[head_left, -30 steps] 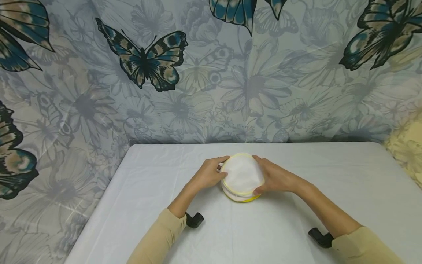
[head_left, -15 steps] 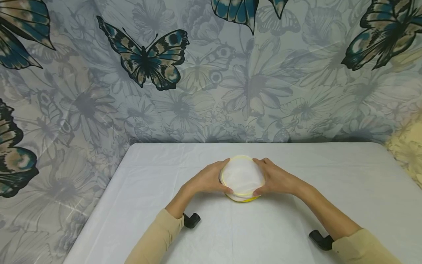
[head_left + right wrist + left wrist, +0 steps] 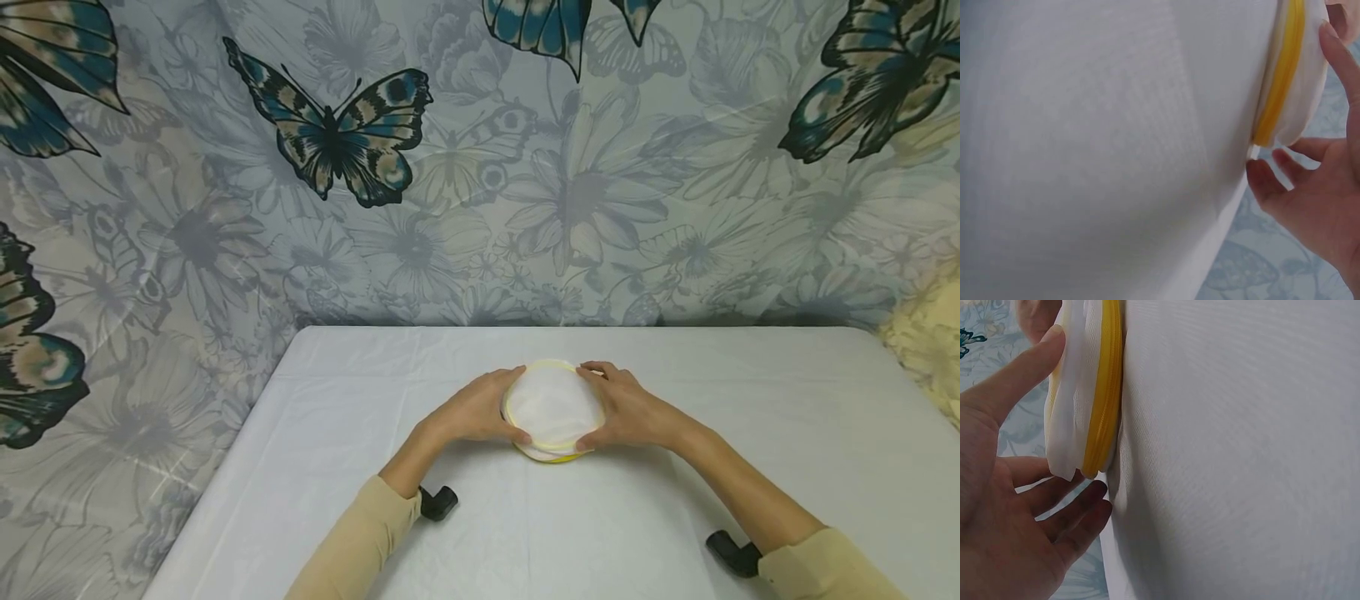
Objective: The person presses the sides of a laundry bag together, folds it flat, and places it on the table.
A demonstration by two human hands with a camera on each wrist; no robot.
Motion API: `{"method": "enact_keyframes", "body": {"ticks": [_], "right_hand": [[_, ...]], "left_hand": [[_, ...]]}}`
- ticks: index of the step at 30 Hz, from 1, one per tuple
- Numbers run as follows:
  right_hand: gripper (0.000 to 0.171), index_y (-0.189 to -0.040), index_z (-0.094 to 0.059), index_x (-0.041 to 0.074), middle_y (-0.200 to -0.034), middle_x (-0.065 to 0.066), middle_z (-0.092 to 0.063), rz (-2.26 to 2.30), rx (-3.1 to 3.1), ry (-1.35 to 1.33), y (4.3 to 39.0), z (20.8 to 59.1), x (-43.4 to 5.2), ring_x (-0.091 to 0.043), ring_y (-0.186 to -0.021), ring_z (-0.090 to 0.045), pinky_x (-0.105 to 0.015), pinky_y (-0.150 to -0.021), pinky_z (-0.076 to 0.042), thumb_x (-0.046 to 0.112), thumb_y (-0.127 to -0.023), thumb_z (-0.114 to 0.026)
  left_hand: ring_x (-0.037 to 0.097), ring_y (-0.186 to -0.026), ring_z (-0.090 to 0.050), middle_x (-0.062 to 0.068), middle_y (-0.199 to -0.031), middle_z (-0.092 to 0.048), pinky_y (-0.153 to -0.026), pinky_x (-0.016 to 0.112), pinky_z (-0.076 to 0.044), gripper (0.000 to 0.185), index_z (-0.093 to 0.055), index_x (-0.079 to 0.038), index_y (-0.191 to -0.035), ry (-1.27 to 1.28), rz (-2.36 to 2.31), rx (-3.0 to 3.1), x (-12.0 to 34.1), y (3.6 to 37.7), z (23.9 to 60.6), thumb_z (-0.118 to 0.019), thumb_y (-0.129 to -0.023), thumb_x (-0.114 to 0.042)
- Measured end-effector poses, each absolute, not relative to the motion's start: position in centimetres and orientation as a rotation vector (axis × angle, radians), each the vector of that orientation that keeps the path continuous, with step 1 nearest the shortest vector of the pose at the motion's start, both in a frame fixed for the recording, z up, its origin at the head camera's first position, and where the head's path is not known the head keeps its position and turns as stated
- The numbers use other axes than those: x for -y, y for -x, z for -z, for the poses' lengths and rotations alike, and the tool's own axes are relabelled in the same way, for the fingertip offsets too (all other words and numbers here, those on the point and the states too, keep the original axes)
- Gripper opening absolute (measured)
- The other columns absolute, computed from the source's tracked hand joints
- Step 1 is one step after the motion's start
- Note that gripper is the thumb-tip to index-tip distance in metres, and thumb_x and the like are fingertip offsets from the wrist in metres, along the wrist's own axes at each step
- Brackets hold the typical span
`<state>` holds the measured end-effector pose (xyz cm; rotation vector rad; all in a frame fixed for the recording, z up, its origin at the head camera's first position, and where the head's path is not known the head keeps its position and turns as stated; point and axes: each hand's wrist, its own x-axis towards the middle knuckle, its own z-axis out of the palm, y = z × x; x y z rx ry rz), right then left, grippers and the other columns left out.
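A round white fabric pouch with a yellow rim (image 3: 553, 407) lies flat on the white table (image 3: 675, 500), near its middle. My left hand (image 3: 472, 408) cups its left side, and my right hand (image 3: 630, 408) cups its right side. In the left wrist view the left hand (image 3: 1004, 537) has its thumb on the pouch (image 3: 1091, 394) and its fingers reaching round the edge. The right wrist view has the right hand (image 3: 1322, 200) round the pouch (image 3: 1291, 81) the same way, one fingertip on the white fabric.
A curtain printed with butterflies and flowers (image 3: 480, 167) hangs right behind the table's far edge. Black wrist mounts (image 3: 437, 502) (image 3: 733, 554) sit under both tan sleeves. The table's left edge (image 3: 225, 467) runs diagonally.
Both hands have closed in further round the pouch, the left thumb sliding to its front edge. The pouch looks a little flatter than a second ago.
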<state>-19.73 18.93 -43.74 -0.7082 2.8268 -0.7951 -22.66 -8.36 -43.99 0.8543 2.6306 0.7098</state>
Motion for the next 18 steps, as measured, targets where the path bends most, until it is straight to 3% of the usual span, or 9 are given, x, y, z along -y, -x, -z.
{"method": "enact_keyframes", "body": {"ticks": [18], "right_hand": [[0.120, -0.148, -0.035, -0.010, -0.147, -0.026, -0.039, 0.707, -2.790, 0.708, 19.88, 43.93, -18.63, -0.045, -0.127, -0.041, -0.060, -0.099, -0.044, 0.061, -0.065, -0.086]], "left_hand": [[0.022, -0.138, -0.038, 0.007, -0.154, -0.040, -0.112, 0.037, -0.037, 0.113, -0.030, -0.009, -0.156, -0.837, -0.548, -2.705, 7.89, 22.30, 44.26, -0.085, -0.070, -0.057]]}}
